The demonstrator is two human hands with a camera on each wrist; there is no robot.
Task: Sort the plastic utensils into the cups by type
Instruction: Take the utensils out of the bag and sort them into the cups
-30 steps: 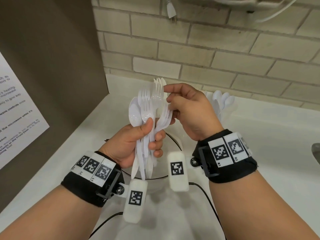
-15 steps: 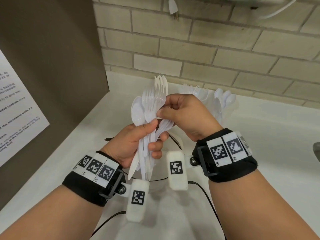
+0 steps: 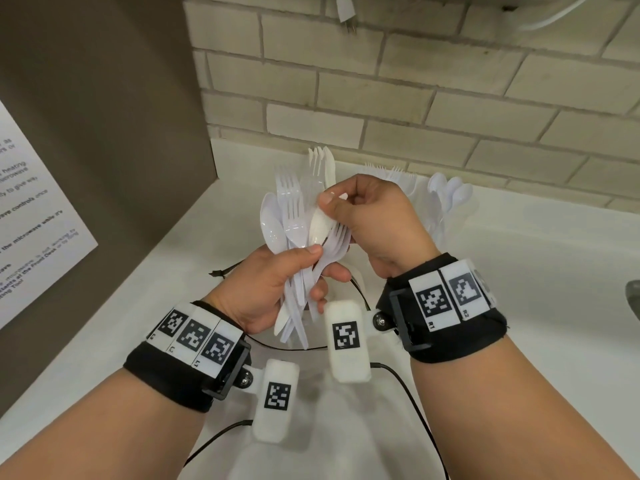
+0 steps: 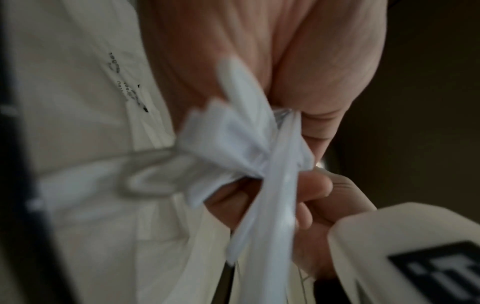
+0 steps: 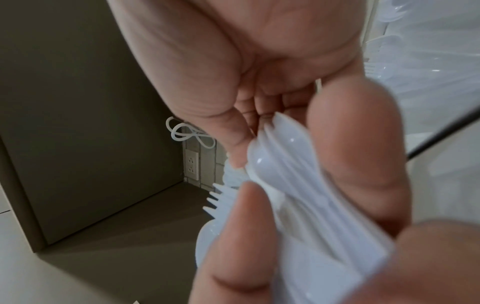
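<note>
My left hand (image 3: 277,285) grips a mixed bundle of white plastic utensils (image 3: 294,220) upright by their handles, forks and spoons fanned out above the fist. My right hand (image 3: 360,209) pinches one white spoon (image 3: 320,225) in that bundle near its bowl, thumb on top. Behind the hands, against the brick wall, stand a cup of forks (image 3: 391,174) and a cup of spoons (image 3: 446,199); the cups themselves are mostly hidden. In the left wrist view the handles (image 4: 246,148) fan out below my palm. The right wrist view shows the spoon (image 5: 280,152) between thumb and fingers.
A clear bowl (image 3: 287,348) sits on the white counter (image 3: 536,271) under my hands, with a black cable (image 3: 408,386) trailing past it. A brown microwave side (image 3: 86,133) with a paper notice (image 3: 31,220) stands at the left. A grey sink edge (image 3: 633,299) shows far right.
My right hand has shifted its pinch from the fork tops down onto a spoon in the bundle. The left hand has kept its grip almost still.
</note>
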